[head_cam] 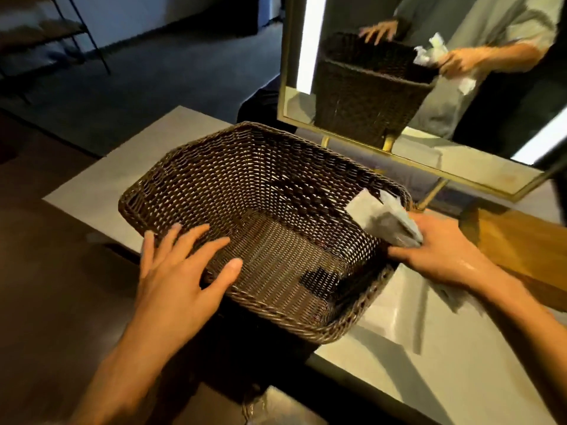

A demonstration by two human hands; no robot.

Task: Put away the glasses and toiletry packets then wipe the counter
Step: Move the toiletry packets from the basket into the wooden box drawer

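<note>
step: stowing packets | my left hand (184,265) spread, steadying basket (233,167) rim at 7 o'clock | my right hand (441,253) pinching toiletry packets (383,222) over rim at 3 o'clock | next: likely drop packets in; glasses unseen

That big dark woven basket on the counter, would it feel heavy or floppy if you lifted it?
The dark brown woven basket is probably light for its size: the open weave shows gaps and it looks empty. Likely fairly stiff, since its walls stand up unsupported. It might slide easily on the smooth grey counter, which may be why the left hand rests on its rim.
</note>
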